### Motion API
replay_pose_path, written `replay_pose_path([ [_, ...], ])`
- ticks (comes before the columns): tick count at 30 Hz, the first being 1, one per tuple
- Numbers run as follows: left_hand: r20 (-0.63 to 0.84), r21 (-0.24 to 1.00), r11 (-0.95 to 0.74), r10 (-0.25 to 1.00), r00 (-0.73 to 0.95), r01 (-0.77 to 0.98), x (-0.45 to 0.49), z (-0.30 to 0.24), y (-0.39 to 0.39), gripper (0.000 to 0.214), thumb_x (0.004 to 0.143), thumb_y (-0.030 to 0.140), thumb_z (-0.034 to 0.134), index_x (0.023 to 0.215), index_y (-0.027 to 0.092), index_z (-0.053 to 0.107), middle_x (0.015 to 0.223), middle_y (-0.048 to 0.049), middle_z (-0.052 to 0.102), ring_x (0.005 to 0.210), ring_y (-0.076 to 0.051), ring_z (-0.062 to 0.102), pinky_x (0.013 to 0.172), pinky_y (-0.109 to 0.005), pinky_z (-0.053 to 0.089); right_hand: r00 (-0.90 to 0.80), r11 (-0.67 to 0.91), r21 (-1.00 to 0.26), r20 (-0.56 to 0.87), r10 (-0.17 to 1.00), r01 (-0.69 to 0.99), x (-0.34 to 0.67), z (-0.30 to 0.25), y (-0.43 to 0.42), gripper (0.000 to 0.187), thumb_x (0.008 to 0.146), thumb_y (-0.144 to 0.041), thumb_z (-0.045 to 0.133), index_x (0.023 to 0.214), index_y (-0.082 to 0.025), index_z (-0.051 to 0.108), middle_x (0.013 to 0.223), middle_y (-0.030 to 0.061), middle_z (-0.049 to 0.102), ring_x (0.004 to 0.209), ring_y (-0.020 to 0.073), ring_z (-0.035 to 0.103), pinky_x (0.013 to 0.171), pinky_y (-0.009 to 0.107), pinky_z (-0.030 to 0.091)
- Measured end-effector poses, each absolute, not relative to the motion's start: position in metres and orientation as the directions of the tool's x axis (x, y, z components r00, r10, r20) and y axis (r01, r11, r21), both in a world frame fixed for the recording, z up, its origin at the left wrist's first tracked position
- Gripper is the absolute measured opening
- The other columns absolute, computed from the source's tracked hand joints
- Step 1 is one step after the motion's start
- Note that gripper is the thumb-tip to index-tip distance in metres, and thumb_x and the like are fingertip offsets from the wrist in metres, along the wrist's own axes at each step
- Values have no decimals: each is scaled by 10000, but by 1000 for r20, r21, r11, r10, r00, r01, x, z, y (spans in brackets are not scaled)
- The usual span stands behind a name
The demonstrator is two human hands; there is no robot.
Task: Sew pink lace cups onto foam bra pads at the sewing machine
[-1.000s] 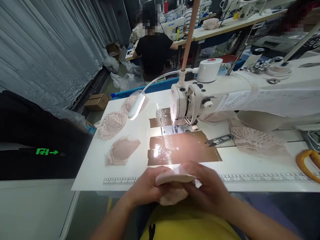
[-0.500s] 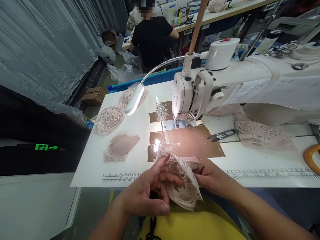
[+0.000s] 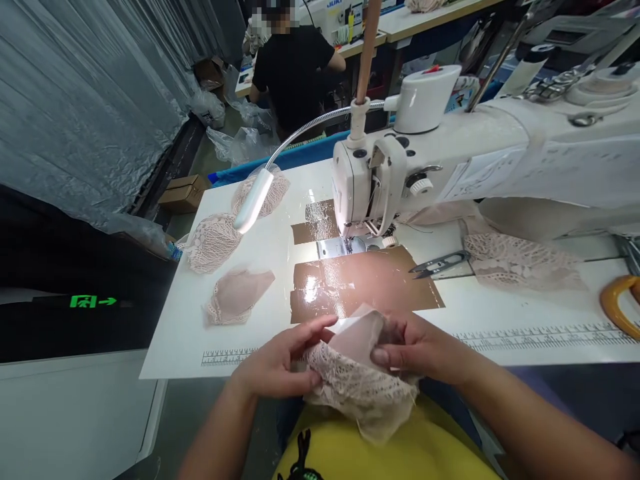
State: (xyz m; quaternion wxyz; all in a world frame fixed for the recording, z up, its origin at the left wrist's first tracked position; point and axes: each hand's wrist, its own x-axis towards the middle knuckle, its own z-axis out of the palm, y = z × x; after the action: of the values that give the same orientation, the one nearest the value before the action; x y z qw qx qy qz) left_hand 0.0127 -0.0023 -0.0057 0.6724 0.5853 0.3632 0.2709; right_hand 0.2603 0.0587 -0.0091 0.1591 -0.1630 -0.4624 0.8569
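Observation:
A pale pink lace fabric piece (image 3: 367, 383) with a sheer lining hangs between my two hands at the table's front edge. My left hand (image 3: 285, 360) grips its lace side between thumb and fingers. On the lining side, my right hand (image 3: 413, 347) pinches the cloth with its thumb on top; its fingertips are partly hidden behind the fabric. Ahead stands a white sewing machine (image 3: 370, 187), its presser foot apart from the cloth. Thread snips (image 3: 440, 264) lie to the right of the needle area.
Lace cup pieces (image 3: 214, 243) lie on the left of the white table (image 3: 175, 333). A lamp (image 3: 254, 200) arches over them. More lace (image 3: 520, 260) rests under the machine arm, near a yellow tape roll (image 3: 620, 303). Beyond, a person in black (image 3: 293, 73) sits at another machine.
The lace piece has been turned and spread, so its sheer lining now shows. My left thumb and fingers have closed on its edge, and my right thumb has come over the lining.

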Motion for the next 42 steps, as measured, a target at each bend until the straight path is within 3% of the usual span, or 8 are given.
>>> replay_pose_path([
  [7, -13, 872, -109, 969, 245, 478, 3, -12, -10, 297, 889, 194, 500, 1171, 232, 588, 1072, -59, 651, 958, -182, 603, 813, -266, 466, -662, -370, -926, -228, 714, -80, 264, -11, 59, 651, 839, -382, 621, 1396, -198, 338, 1039, 96, 629, 930, 218, 613, 790, 344, 503],
  [11, 25, 858, -117, 982, 187, 499, -3, -13, -11, 212, 908, 229, 484, 1064, 202, 625, 920, -59, 648, 822, -165, 594, 712, -260, 454, -573, -213, -975, -214, 791, 69, 266, -10, 58, 752, 870, -385, 576, 1484, -215, 176, 831, 25, 632, 761, 173, 610, 703, 315, 504],
  [16, 100, 929, -202, 943, 316, 310, 10, 6, -15, 211, 905, 261, 478, 824, 191, 659, 743, -70, 607, 781, -194, 568, 729, -323, 459, -485, 24, -983, -68, 872, 179, 263, -13, 58, 559, 863, -349, 562, 1393, -231, 428, 845, 28, 652, 806, 193, 612, 718, 320, 495],
  [21, 99, 952, -215, 888, 448, 217, 36, 27, -2, 267, 871, 369, 532, 783, 188, 707, 760, -100, 600, 776, -220, 579, 768, -371, 469, -653, 235, -963, 93, 752, 133, 254, -6, 60, 202, 839, -202, 507, 869, -196, 707, 804, 41, 678, 760, 174, 610, 706, 278, 467],
  [29, 71, 939, -118, 986, 153, 324, 59, -1, 30, 339, 907, 336, 493, 624, 154, 543, 603, 11, 448, 571, -100, 413, 562, -236, 343, -719, 64, -989, -52, 693, 133, 262, 1, 64, 358, 935, -433, 376, 1018, -176, 610, 930, 51, 628, 833, 187, 569, 726, 274, 433],
  [32, 84, 937, -98, 995, 57, 335, 67, -7, 27, 356, 907, 339, 495, 602, 155, 491, 597, 23, 421, 562, -89, 374, 548, -230, 307, -705, 35, -984, -98, 703, 173, 262, -2, 65, 490, 807, -548, 567, 1115, -167, 571, 977, 60, 612, 843, 206, 560, 710, 279, 439],
  [37, -107, 979, 84, 987, 116, 187, 66, -8, 30, 444, 902, 434, 482, 567, 165, 373, 565, 46, 329, 523, -73, 294, 513, -224, 267, -664, -226, -973, -205, 719, 55, 249, -14, 63, 355, 798, -495, 602, 792, -143, 650, 709, 21, 598, 682, 168, 540, 639, 277, 431],
  [42, -232, 952, 259, 958, 171, -161, 52, -7, 19, 473, 756, 536, 647, 1054, 180, 553, 1029, -68, 582, 878, -171, 553, 783, -276, 439, -473, -549, -803, -399, 785, -233, 250, -23, 63, 294, 668, -442, 735, 717, -169, 637, 650, 11, 627, 674, 182, 590, 671, 294, 467],
])
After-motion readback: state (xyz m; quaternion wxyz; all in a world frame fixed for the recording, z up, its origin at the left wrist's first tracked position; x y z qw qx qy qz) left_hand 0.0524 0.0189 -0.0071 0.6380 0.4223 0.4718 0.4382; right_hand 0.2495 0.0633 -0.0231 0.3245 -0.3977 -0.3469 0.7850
